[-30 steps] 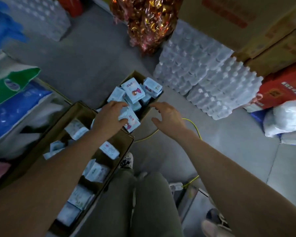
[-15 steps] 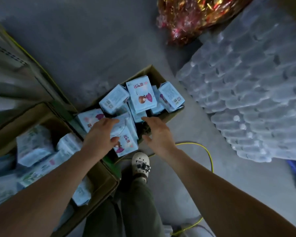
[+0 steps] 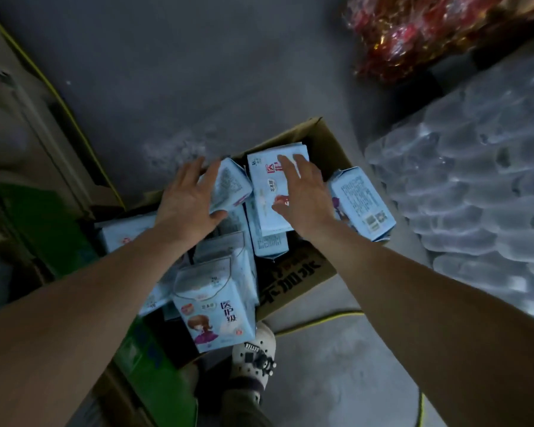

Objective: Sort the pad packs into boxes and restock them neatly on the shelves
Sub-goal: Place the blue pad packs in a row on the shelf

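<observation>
While the person bends over the floor, a tall carton with a green-edged flap stands at the far left, its contents too dim to make out. Next to it lies the open cardboard box that holds the pad packs, pale blue and jumbled at all angles, which is likely why both hands are in there: the heap needs squaring before it can go anywhere near a shelf. No shelf shows from here.

The left hand lies with fingers spread and straight against a tilted pack, thumb under its lower corner, steadying rather than gripping it. Below, a pack with a cartoon girl stands upright against the box's near edge. The right hand rests flat, fingers relaxed, on the printed face of a middle pack, pressing it down, I think, though the palm hides the contact. Just right of that wrist, another pack leans over the box's side, back label up.

A white clog pokes out beneath the box, a yellow cord trails past it, and shrink-wrapped bottles crowd the right edge, cut off by the frame. A red and gold foil bag sits blurred above them.
</observation>
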`<state>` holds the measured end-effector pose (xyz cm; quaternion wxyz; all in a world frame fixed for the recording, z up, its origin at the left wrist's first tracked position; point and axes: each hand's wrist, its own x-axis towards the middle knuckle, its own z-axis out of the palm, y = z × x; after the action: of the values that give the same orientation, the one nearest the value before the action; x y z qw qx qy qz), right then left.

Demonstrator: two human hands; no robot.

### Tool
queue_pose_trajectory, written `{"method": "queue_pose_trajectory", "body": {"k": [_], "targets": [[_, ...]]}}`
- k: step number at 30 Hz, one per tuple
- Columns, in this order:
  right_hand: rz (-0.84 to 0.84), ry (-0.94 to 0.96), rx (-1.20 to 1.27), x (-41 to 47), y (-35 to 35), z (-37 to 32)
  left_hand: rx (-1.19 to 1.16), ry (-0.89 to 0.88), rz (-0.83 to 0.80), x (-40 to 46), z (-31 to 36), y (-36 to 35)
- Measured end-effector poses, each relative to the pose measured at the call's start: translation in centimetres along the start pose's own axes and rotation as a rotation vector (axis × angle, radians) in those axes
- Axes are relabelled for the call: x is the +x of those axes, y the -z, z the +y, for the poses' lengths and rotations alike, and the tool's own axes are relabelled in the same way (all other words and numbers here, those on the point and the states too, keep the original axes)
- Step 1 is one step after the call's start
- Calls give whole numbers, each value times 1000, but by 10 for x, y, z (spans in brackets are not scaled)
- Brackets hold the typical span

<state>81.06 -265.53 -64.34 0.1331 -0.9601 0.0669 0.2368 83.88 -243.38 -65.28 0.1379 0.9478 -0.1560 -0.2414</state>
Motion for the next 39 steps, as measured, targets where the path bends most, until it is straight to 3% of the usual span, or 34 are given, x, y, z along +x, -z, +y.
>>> {"method": "queue_pose_trajectory", "body": {"k": [6, 10, 15, 20, 25, 30, 32, 39], "targets": [[-193, 40, -279, 68, -6, -7, 9, 6, -17, 15, -11, -24], [-198, 34, -369, 59, -13, -1, 41, 60, 15, 12, -10, -32], [-352, -29, -279, 14, -26, 15, -82, 188, -15, 2, -9, -31], [-286, 8, -271, 7, -23, 8, -77, 152, 2, -5, -7, -30], [-411, -50, 47, -8, -13, -6, -159, 158, 53, -19, -5, -20], [-407, 88, -178, -40, 27, -16, -237, 165, 73, -41, 5, 20], [-335, 22, -151, -58, 50, -17, -275, 169, 77, -54, 11, 43], [-110, -419, 294, -157, 146, -39, -399, 185, 57, -134, 34, 149]]}}
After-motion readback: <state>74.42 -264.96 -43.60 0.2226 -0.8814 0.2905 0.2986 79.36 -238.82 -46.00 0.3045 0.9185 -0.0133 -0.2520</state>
